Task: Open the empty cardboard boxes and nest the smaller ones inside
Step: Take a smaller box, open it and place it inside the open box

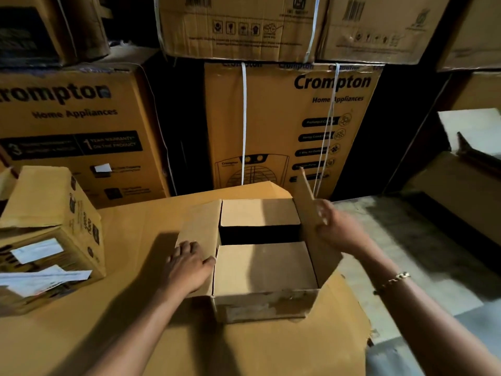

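two bare hands are working a small brown cardboard box (264, 270): left hand (187, 264) lying spread on its left flap (199, 229), right hand (336, 226) pinching its upright right flap (311, 221).

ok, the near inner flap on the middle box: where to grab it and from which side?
Take the near inner flap by its free far edge, the one bordering the dark gap, reaching in from above. It lies flat and is hinged along the near wall, so only that edge lifts. The left hand rests on the left outer flap and the right hand holds the right one, so the middle is reachable.
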